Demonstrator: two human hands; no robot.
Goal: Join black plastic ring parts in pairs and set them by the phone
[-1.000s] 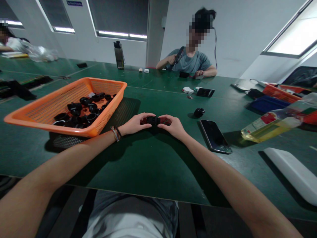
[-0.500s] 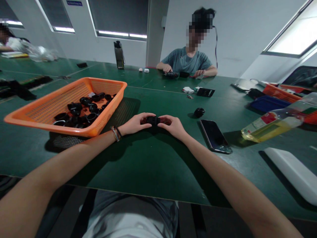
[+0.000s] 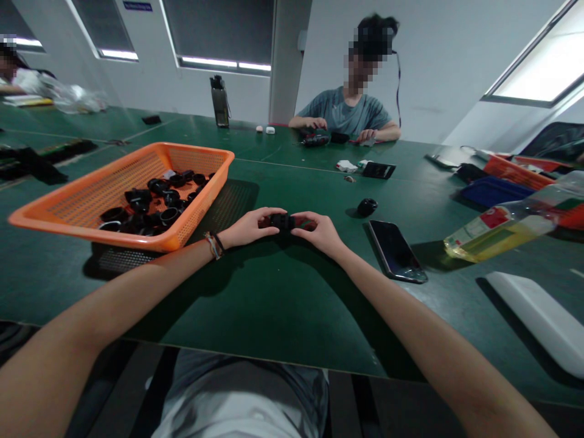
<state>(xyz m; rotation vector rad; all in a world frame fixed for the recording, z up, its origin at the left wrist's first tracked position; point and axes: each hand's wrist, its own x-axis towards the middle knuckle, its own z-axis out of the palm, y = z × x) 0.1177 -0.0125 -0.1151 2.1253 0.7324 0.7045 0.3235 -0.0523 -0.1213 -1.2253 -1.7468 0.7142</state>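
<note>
Between my two hands sits a small black plastic fitting (image 3: pixel 282 221), just above or on the green table. My left hand (image 3: pixel 249 228) is closed on its left end, thumb below and fingers above. From the other side my right hand (image 3: pixel 322 233) pinches its right end in the same way. Parts of the fitting are hidden by my fingertips, so its exact kind is unclear. To the right a similar black round fitting (image 3: pixel 367 207) lies loose. An orange basket (image 3: pixel 201 213) at the left holds several black ring-like fittings (image 3: pixel 170 216).
A phone (image 3: pixel 396 250), a tilted bottle of yellow liquid (image 3: pixel 497 225) and a white slab-like object (image 3: pixel 538 319) lie at the right. Blue (image 3: pixel 493 193) and orange trays stand beyond. Across the table (image 3: pixel 274 304) sits a co-worker (image 3: pixel 349 112) near a dark tool (image 3: pixel 316 140). A dark bottle (image 3: pixel 219 103) stands farther back.
My hands and the fitting stay almost in place. Across the table, the co-worker's hand on the picture's left has lifted slightly off the dark tool.
</note>
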